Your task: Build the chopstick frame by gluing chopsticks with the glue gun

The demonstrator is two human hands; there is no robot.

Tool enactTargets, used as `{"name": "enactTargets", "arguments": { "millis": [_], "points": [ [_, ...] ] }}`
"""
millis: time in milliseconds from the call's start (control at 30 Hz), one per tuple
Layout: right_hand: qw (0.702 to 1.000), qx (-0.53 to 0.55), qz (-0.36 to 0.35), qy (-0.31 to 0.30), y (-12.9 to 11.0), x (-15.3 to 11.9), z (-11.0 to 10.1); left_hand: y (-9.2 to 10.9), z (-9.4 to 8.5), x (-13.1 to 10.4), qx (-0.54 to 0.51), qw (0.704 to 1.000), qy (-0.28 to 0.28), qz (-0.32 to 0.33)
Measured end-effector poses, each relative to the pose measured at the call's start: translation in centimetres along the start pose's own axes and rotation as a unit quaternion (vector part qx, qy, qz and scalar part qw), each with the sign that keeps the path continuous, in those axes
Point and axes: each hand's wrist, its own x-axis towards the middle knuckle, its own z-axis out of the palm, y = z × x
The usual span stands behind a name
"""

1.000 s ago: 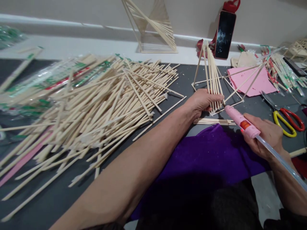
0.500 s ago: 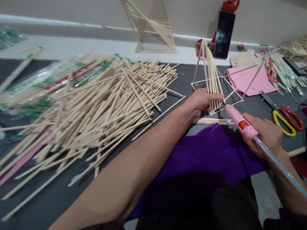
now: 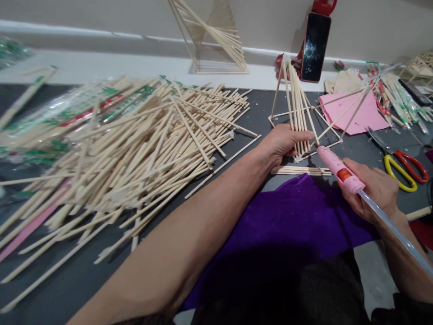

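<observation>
My left hand (image 3: 286, 140) is closed around the lower ends of several thin wooden sticks (image 3: 297, 106), its thumb lying across them. They fan down from one top joint of a stick frame (image 3: 287, 113) on the desk. In my right hand (image 3: 377, 189) is a pink hot glue gun (image 3: 340, 169), a long clear glue stick (image 3: 392, 228) trailing from its back. The nozzle is at the lower end of the rightmost stick of the fan, just by my left thumb; contact is hard to make out. A few loose sticks (image 3: 301, 171) lie in front of the frame.
A large heap of wooden sticks (image 3: 145, 158) covers the left side, with plastic-wrapped packs (image 3: 67, 115) behind. Scissors (image 3: 401, 164) and pink paper (image 3: 355, 113) lie on the right. Against the wall stand a phone (image 3: 316, 47) and another stick structure (image 3: 221, 38). Purple cloth (image 3: 287, 216) lies before me.
Both hands stay nearly in place. The rightmost stick's lower part now shows slanting away from the others, down to the glue gun's nozzle. The view shifts very slightly.
</observation>
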Motion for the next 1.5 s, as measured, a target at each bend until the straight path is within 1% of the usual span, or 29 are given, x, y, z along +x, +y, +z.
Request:
{"name": "enactTargets", "arguments": {
  "millis": [167, 333, 600, 700, 867, 1133, 1300, 1500],
  "points": [
    [1.000, 0.002, -0.010, -0.007, 0.02, 0.02, -0.08, -0.02, -0.06, 0.01, -0.013, 1.000, -0.006, 0.000],
    [0.999, -0.009, -0.027, 0.014, 0.09, 0.19, -0.07, -0.07, -0.09, 0.09, -0.009, 1.000, -0.005, 0.006],
    [0.998, 0.000, -0.048, 0.040, 0.11, 0.31, 0.25, -0.03, 0.03, 0.08, -0.009, 1.000, 0.003, -0.004],
    [0.998, 0.003, -0.046, 0.049, 0.19, 0.27, 0.35, -0.02, 0.01, 0.08, -0.007, 1.000, 0.000, -0.002],
    [0.998, 0.011, -0.047, 0.040, 0.24, 0.24, 0.51, 0.04, 0.04, 0.11, -0.003, 1.000, 0.004, -0.004],
    [0.998, 0.025, -0.042, 0.049, 0.32, 0.21, 0.50, -0.10, 0.01, 0.10, 0.003, 1.000, 0.004, 0.006],
    [0.998, 0.022, -0.044, 0.047, 0.20, 0.26, 0.45, -0.02, 0.04, 0.04, -0.014, 1.000, 0.004, 0.002],
    [0.999, 0.016, -0.015, 0.032, 0.19, 0.11, 0.47, -0.08, 0.04, 0.16, -0.009, 1.000, 0.001, 0.002]
  ]
}}
